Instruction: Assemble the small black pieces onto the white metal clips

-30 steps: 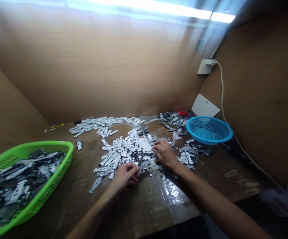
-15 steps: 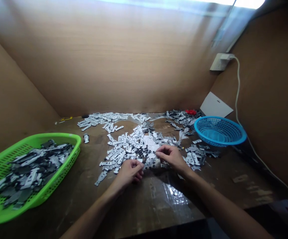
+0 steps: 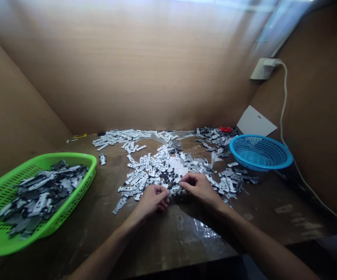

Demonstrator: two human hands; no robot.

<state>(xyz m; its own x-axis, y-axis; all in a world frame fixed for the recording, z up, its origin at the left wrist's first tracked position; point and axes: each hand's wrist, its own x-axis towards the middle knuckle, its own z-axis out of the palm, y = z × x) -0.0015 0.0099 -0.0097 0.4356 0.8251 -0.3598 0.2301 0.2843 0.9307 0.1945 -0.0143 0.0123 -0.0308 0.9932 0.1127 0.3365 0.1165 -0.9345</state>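
Note:
At the near edge of a spread of flat grey metal pieces (image 3: 139, 179), my left hand (image 3: 156, 197) is closed, thumb against curled fingers. Whatever it pinches is too small to make out. To its right, my right hand (image 3: 196, 187) has thumb and forefinger brought together beside small black parts (image 3: 168, 177); anything between the fingertips is hidden. The hands are a short way apart. A white sheet (image 3: 178, 165) lies partly under the pieces just beyond them.
A green basket (image 3: 94, 171) of metal pieces stands at the left. The blue basket (image 3: 261, 151) is at the right, near a white card (image 3: 255, 121), a red item (image 3: 226, 129) and a cable (image 3: 284, 101). More pieces lie along the back wall.
The whole view has shifted slightly. My right hand has moved a little left and down toward my left hand, which keeps its closed pose.

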